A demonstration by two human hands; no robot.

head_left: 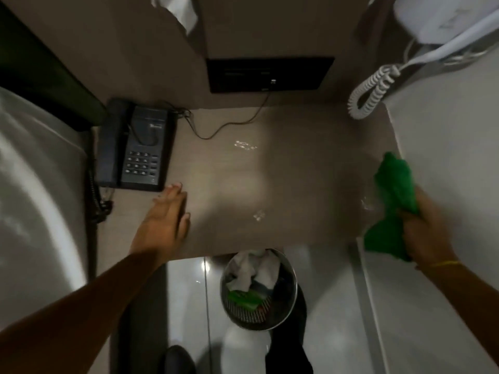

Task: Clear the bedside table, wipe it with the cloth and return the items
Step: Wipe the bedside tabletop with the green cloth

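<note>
The bedside table (283, 168) has a brown wood-look top with small wet glints on it. A dark push-button telephone (135, 147) sits at its left rear, with a thin cord running to the wall panel. My left hand (164, 220) lies flat on the table's front left part, fingers stretched out, holding nothing. My right hand (429, 236) is at the table's right edge, shut on a bunched green cloth (394, 190) that sticks up above my fist and hangs below it.
A black wall panel (270, 75) is set above the table's back edge. A white coiled cord (372, 90) hangs at the right rear. A metal mesh waste bin (259, 290) with rubbish stands on the floor in front. White bedding (32, 198) lies to the left.
</note>
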